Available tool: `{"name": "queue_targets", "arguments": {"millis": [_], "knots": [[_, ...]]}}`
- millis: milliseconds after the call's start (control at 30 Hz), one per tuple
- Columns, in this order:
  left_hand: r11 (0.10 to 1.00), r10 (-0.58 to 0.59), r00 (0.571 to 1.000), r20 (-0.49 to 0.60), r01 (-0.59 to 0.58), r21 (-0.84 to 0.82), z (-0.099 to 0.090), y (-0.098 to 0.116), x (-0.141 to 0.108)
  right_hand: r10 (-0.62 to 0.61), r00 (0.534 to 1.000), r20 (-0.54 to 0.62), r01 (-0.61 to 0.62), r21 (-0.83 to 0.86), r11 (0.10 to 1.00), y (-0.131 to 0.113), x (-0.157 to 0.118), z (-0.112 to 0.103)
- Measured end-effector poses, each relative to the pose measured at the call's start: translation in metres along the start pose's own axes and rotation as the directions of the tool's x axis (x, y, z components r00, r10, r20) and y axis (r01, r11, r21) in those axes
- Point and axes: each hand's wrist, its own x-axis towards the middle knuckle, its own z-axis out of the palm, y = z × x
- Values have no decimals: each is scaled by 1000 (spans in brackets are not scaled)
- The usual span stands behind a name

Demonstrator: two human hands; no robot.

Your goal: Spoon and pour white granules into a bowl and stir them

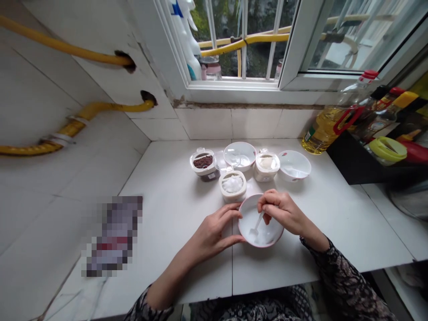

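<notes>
A white bowl with a pinkish rim [247, 236] stands on the counter in front of me. My left hand [214, 232] grips its left side, thumb near the front and fingers at the back rim. Over the bowl, my right hand [281, 209] pinches a small white spoon [254, 229], its tip down inside the bowl near some whitish content. Just behind the bowl sits an open jar of white powder or grains [233, 183]. Another jar [203, 164] with dark reddish-brown contents is farther left, and a jar with pale contents [266, 166] is behind to the right.
Two more white bowls, a left one [240, 151] and a right one [294, 164], stand along the back. An oil bottle [317, 129] and a black rack [349, 158] of condiment bottles occupy the right. A pixelated item [115, 236] lies at left. The window [234, 84] is behind.
</notes>
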Motion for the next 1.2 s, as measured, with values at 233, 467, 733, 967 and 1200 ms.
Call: {"name": "queue_targets", "arguments": {"millis": [233, 467, 733, 967, 1200], "knots": [[1000, 0, 1000, -2, 0, -4, 0, 0, 0, 95, 993, -75, -78, 199, 977, 3, 1, -3], [1000, -2, 1000, 3, 2, -7, 0, 0, 1, 214, 967, -136, -139, 420, 897, 11, 6, -9], [1000, -8, 1000, -9, 8, -15, 1, 1, 0, 101, 909, -403, 43, 332, 942, 3, 12, -3], [1000, -17, 1000, 3, 17, -15, 1, 1, 0, -559, 725, -401, 347, -488, 801, -8, 22, 12], [1000, -1, 1000, -8, 1, -10, 0, 2, 0, -701, 681, -210, 415, -678, 606, -5, 22, 15]]}}
